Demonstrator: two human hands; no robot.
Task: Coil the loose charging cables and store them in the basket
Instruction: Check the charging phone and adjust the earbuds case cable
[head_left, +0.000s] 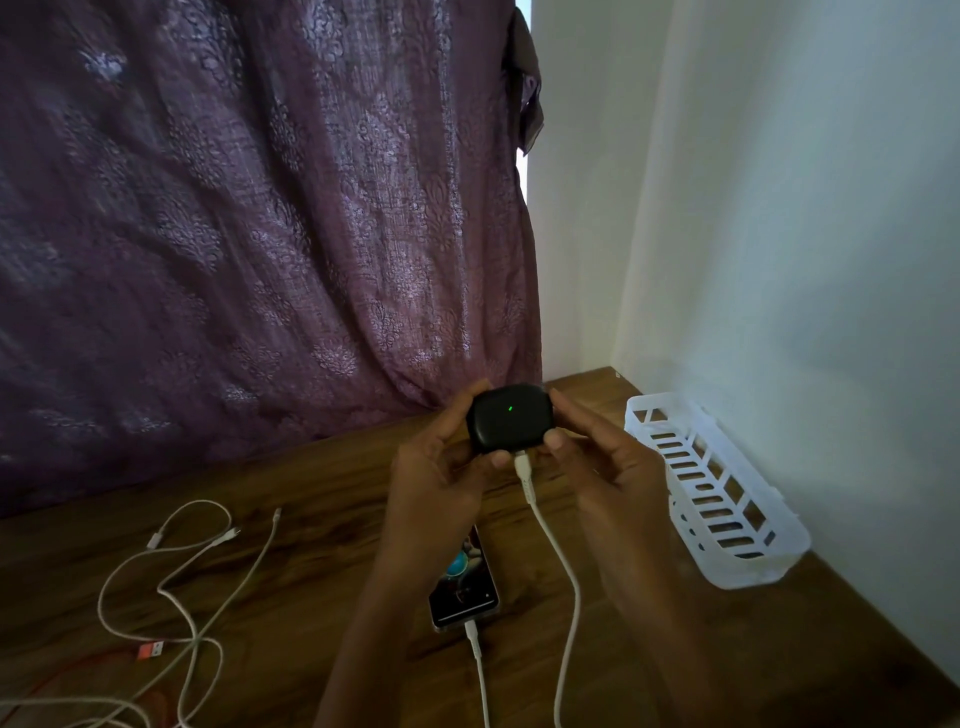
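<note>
Both hands hold a black case (511, 415) above the bench (311, 493) — left hand (436, 467) and right hand (602, 467), fingers curled round its sides. The white cable (550, 535) is plugged into its lower edge, its plug's long axis pointing down toward the person, between the thumbs; the right thumb looks nearer. Other loose cables (176, 587) lie well left, the basket (748, 574) right. No readable writing — only a green light.

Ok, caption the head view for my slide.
Left hand and right hand hold a black case, white cable plugged in; loose cables lie left, basket right.
</note>
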